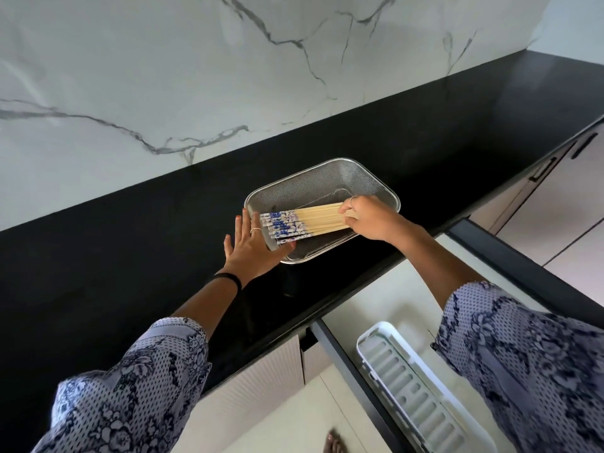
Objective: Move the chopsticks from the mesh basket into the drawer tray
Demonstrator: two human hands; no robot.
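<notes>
**Chopsticks gathered in the basket**

Reaching into the mesh basket (322,188) on the black surface (130,256), the right hand (369,217) closes its grip around the plain wooden ends of the chopsticks (304,223). The bundle lies across the basket, its blue-and-white patterned ends pointing left. The left hand (253,248) is flat and open, fingers spread, its palm set against those patterned ends at the basket's left rim, gripping nothing. Below right, the drawer (376,299) stands open with the white tray (392,364) inside, partly hidden by the right sleeve (523,371).
</notes>
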